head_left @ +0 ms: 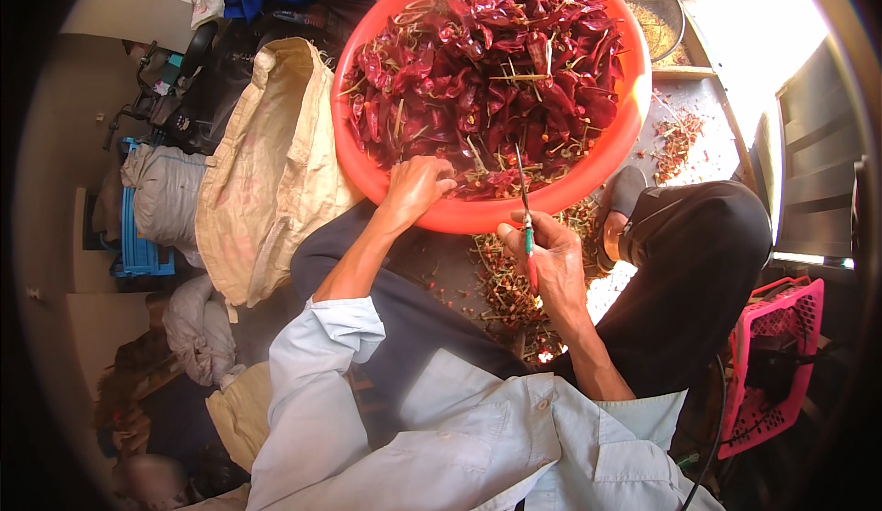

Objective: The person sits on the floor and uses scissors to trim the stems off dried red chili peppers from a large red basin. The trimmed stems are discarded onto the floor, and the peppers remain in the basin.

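A round red plastic basin (482, 216) stands before me, heaped with dried red chilli peppers (482, 90). Pale stems show among the pods. My left hand (422, 183) is at the basin's near rim, over the lower left of the heap. Its fingers are bent, and I cannot see whether a pod is between them. My right hand (557, 252) grips a pair of scissors (528, 235) with green and red handles, just outside the near rim. Their narrow blades look closed and point away from me, over the chillies.
Cut stems and chilli bits (510, 283) litter the floor between my legs. To the left a cream woven sack (241, 173) gapes beside the basin. A wooden tray (679, 71) lies at the upper right; a pink plastic basket (806, 366) stands at the right.
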Tool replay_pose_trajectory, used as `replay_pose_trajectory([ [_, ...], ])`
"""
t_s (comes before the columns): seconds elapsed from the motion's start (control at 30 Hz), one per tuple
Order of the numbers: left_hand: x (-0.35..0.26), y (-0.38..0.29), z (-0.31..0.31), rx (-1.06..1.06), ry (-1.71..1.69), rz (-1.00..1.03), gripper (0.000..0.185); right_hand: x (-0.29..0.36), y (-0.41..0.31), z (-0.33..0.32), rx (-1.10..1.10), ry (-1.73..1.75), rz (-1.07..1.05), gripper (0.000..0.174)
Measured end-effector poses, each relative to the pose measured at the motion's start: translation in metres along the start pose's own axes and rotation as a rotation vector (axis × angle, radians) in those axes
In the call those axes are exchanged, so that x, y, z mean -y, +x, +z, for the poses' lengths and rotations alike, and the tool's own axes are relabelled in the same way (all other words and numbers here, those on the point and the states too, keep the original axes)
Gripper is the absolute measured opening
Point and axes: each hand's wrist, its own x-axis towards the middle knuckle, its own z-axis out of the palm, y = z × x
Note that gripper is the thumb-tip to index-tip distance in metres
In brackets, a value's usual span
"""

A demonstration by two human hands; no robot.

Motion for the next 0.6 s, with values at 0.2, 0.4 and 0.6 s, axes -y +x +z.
replay_pose_trajectory([
  [0.2,-0.016,-0.001,-0.028,-0.242,-0.228,-0.073,0.020,-0.004,0.001,0.000,-0.012,0.032,-0.021,0.039],
  [0.4,-0.026,-0.014,-0.040,-0.260,-1.102,-0.121,0.019,-0.001,-0.005,0.005,0.030,-0.104,-0.045,0.041],
  [0.6,-0.029,-0.017,-0.032,-0.120,-1.470,-0.159,0.021,0.009,-0.008,0.008,0.013,-0.313,-0.089,0.040],
])
